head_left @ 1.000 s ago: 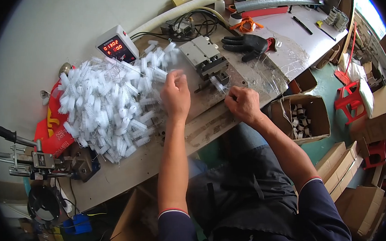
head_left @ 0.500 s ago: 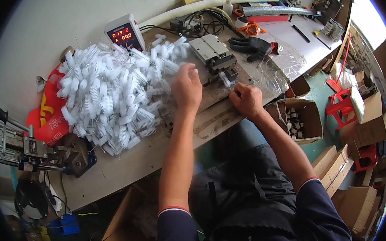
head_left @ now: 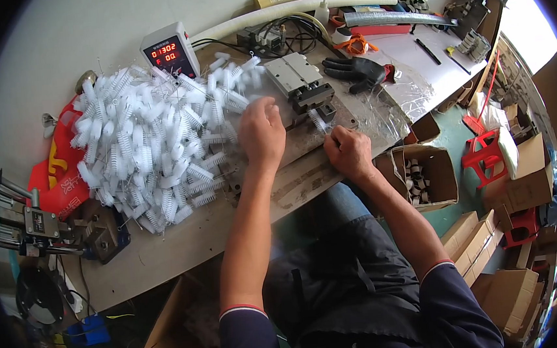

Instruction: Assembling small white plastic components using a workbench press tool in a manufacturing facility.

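My right hand (head_left: 350,150) is closed at the table's front edge, its thumb and forefinger pinched at the near end of a small white-bristled brush (head_left: 317,120). The brush's other end points at the dark block of a small metal clamping fixture (head_left: 312,97), which has a pale grey cylinder body. To the left, my left hand (head_left: 262,135) hovers with curled fingers between the fixture and a big heap of white twisted-wire brushes (head_left: 151,141). Whatever those fingers may hold is hidden behind the hand.
Behind the heap stands a counter box (head_left: 169,52) with red digits. A black glove (head_left: 357,71) lies right of the fixture. A lever press (head_left: 47,221) occupies the table's left end. Below the right edge sits a carton of small pieces (head_left: 423,179); another carton (head_left: 166,327) is under the table.
The whole view has shifted slightly left and down. Both hands stay nearly where they were relative to the fixture, and the brush remains between the fixture and my right hand.
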Tool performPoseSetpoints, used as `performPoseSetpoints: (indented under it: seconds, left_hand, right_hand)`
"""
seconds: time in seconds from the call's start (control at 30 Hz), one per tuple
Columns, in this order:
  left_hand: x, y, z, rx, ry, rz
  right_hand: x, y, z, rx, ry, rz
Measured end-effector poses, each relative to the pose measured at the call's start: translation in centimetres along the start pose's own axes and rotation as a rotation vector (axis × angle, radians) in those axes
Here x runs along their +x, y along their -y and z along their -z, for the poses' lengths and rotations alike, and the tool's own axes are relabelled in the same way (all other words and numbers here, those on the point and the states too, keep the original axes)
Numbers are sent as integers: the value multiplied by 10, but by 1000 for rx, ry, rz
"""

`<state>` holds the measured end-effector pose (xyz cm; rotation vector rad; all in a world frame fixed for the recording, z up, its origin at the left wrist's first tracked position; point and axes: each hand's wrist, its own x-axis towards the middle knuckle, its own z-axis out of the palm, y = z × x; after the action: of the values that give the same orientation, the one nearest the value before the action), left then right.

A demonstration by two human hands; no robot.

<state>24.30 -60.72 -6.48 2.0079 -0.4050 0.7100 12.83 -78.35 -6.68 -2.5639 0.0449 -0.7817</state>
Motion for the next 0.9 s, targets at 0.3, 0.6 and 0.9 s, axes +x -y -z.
performPoseSetpoints:
  seconds: [0.3, 0.6, 0.9]
  left_hand:
    - [0, -14, 8, 42, 74, 36]
    - [0, -15, 7, 48, 90, 73]
    - [2, -14, 5, 71, 111, 61]
  right_hand:
    - [3, 5, 5, 21, 32, -20]
    - [3, 0, 6, 31, 80, -7]
    - [6, 4, 9, 47, 75, -14]
